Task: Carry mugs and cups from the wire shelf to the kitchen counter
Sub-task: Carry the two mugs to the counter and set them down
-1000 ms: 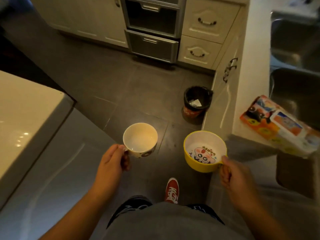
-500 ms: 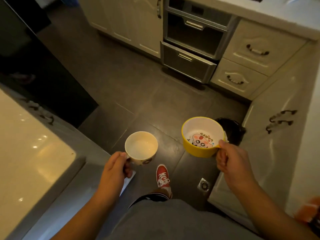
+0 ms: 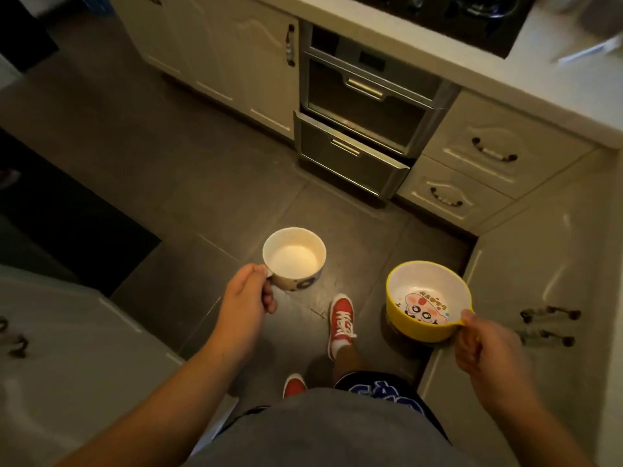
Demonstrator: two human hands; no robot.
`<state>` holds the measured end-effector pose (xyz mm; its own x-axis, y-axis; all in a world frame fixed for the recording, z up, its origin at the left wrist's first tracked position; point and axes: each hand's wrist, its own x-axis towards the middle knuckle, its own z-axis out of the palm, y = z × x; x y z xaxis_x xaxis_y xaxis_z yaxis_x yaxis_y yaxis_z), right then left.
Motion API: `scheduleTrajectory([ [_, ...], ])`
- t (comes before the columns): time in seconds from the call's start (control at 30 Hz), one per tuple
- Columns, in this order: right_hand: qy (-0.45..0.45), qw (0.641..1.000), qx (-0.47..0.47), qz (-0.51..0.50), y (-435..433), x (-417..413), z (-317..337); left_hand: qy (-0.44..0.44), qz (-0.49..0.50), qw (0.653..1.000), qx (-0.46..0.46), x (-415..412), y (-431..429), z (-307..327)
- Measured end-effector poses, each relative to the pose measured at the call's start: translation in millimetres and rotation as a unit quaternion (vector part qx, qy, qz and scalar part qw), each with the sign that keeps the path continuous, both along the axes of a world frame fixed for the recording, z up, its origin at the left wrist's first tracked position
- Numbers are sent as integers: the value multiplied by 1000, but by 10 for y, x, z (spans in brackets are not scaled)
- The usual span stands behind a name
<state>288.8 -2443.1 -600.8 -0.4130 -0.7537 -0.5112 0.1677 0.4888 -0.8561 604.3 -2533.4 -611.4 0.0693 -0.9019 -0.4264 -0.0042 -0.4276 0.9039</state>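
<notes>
My left hand (image 3: 245, 294) grips the handle of a white mug (image 3: 294, 258) with dark round marks on its side, held upright and empty above the dark floor. My right hand (image 3: 482, 348) holds the handle of a yellow cup (image 3: 426, 298) with a white inside and a cartoon face on its bottom, also upright. Both cups hang in front of my waist. The kitchen counter (image 3: 539, 85) runs across the top right, with a black hob (image 3: 472, 18) set in it. The wire shelf is out of view.
Cream cabinets and drawers (image 3: 485, 153) and a steel built-in appliance (image 3: 357, 129) line the far side. Cabinet doors (image 3: 546, 298) stand close at my right, a pale cabinet (image 3: 67, 348) at my left. A dark bin sits under the yellow cup. My red shoes (image 3: 342, 318) stand on grey tiles.
The view has swung left and up: the sink and the packet on the counter went out of sight, and the hob came in. Both hands still carry their cups, now nearer the appliance.
</notes>
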Motion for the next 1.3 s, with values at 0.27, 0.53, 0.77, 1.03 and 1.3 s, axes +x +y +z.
scheduleTrajectory([
  [0.27,-9,998,-9,67,-1572,-217,-68,-1,80,997,-6,-180,-1101,116],
  [0.53,-44,962,-35,267,-3716,454,42,-50,205,977,11,371,-1732,229],
  [0.77,-80,934,-55,344,-5032,1657,-33,-64,296,953,29,1181,-2397,98],
  [1.03,-72,948,-27,309,-6024,2358,90,-33,314,947,61,2095,-3702,116],
  [1.3,-43,965,-7,258,-6920,2438,160,0,252,968,9,2516,-5203,47],
])
